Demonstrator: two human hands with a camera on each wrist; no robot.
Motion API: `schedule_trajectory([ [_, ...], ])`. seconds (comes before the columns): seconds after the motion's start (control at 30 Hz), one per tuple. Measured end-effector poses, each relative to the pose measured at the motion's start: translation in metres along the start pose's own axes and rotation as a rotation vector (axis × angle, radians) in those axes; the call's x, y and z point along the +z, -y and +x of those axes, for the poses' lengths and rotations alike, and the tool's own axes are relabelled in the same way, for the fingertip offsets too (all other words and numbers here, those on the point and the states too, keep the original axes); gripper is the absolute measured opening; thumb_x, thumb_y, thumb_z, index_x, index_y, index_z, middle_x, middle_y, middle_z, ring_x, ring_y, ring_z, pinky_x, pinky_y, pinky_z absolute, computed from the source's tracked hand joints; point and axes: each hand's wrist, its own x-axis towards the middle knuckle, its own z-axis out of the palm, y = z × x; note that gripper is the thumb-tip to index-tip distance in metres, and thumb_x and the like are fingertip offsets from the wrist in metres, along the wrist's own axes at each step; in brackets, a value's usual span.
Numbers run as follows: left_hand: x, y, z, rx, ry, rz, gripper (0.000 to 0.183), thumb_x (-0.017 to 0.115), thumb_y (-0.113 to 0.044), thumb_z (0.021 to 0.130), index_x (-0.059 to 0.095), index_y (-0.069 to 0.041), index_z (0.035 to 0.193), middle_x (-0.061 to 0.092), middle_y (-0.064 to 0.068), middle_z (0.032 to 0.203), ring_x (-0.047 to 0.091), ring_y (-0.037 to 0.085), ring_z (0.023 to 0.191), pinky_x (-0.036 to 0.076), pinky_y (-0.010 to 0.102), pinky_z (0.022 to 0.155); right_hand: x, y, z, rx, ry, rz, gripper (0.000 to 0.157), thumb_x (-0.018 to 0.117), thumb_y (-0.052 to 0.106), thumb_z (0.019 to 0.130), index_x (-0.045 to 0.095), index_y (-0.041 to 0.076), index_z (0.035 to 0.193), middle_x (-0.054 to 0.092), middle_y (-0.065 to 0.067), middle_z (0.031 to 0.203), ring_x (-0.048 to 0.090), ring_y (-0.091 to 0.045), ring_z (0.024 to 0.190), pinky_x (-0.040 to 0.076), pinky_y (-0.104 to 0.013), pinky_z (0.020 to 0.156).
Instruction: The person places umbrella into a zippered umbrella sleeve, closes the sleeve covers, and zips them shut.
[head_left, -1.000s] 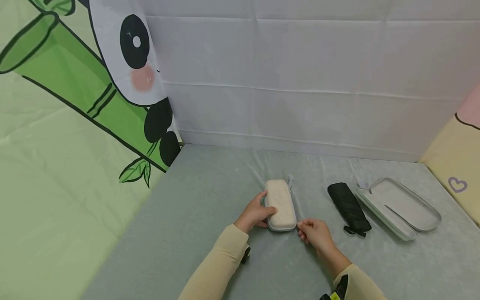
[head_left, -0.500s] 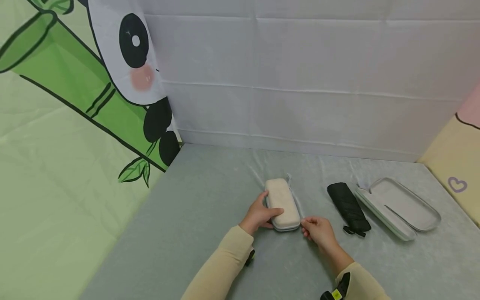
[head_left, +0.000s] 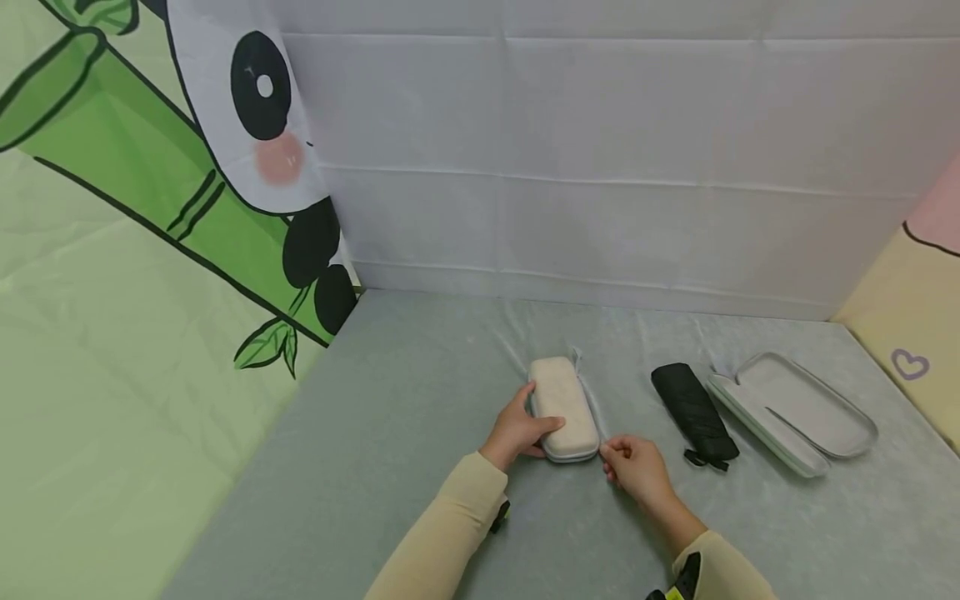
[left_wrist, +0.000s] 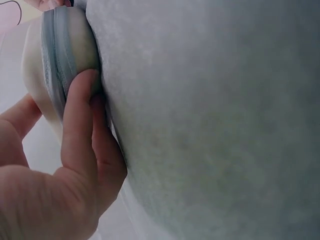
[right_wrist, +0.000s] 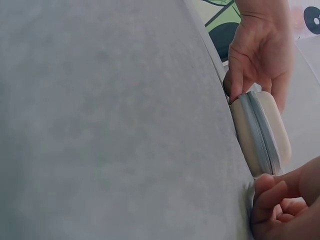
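A cream zippered case (head_left: pixel 564 404) with a grey-blue zipper band lies on the grey-covered table. My left hand (head_left: pixel 517 432) grips it from the left, thumb over the top; in the left wrist view its fingers (left_wrist: pixel 80 125) press the side by the zipper band (left_wrist: pixel 57 50). At the near right corner, my right hand (head_left: pixel 633 468) pinches at the zipper with thumb and curled forefinger. The zipper pull is hidden between those fingertips. The zipper looks shut along the near end in the right wrist view. A thin strap (head_left: pixel 576 357) stands out at the far right corner.
Right of the hands lies a black folded umbrella (head_left: pixel 693 411) with a strap at its near end. Beside it, a pale green case (head_left: pixel 765 425) lies spread with its grey lid (head_left: pixel 810 404) laid back. A pale cloth wall (head_left: pixel 600 167) rises behind the table (head_left: pixel 360 467).
Both hands and the cream case shifted slightly right between one second and half a second ago. Since then they have stayed nearly still. The head view has turned a little.
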Motion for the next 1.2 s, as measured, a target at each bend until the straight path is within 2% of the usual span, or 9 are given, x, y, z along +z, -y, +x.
schedule_trajectory([
  [0.57, 0.000, 0.001, -0.001, 0.009, 0.004, 0.014, 0.080, 0.076, -0.019, 0.080, 0.031, -0.016, 0.147, 0.052, 0.022, 0.119, 0.062, 0.022, 0.068, 0.054, 0.037, 0.053, -0.002, 0.000, -0.008, -0.102, -0.014, -0.125, 0.013, 0.061, 0.001, 0.087, 0.062, -0.004, 0.075, 0.053, -0.001, 0.055, 0.051, -0.012, 0.048, 0.040, -0.024, 0.045],
  [0.83, -0.001, -0.001, -0.002, 0.007, 0.009, 0.016, 0.080, 0.075, -0.018, 0.080, 0.031, -0.017, 0.147, 0.049, 0.023, 0.124, 0.062, 0.022, 0.070, 0.054, 0.038, 0.054, -0.002, 0.003, -0.012, -0.201, -0.035, -0.225, 0.013, 0.063, 0.000, 0.085, 0.063, -0.001, 0.072, 0.053, 0.001, 0.053, 0.050, -0.012, 0.048, 0.038, -0.025, 0.047],
  [1.03, -0.001, -0.001, -0.002, 0.005, 0.015, 0.020, 0.080, 0.075, -0.018, 0.080, 0.031, -0.017, 0.147, 0.050, 0.023, 0.124, 0.063, 0.023, 0.069, 0.054, 0.038, 0.054, -0.002, 0.001, -0.012, -0.315, -0.076, -0.327, 0.012, 0.065, -0.001, 0.081, 0.063, 0.003, 0.069, 0.049, 0.004, 0.054, 0.044, -0.011, 0.051, 0.036, -0.026, 0.049],
  [1.2, -0.002, 0.000, -0.001, -0.009, 0.035, 0.007, 0.081, 0.075, -0.020, 0.081, 0.029, -0.018, 0.147, 0.050, 0.023, 0.122, 0.063, 0.023, 0.071, 0.054, 0.038, 0.056, -0.004, 0.000, -0.010, -0.294, -0.066, -0.320, 0.010, 0.065, 0.001, 0.081, 0.065, 0.002, 0.071, 0.050, 0.003, 0.057, 0.044, -0.012, 0.053, 0.036, -0.025, 0.050],
])
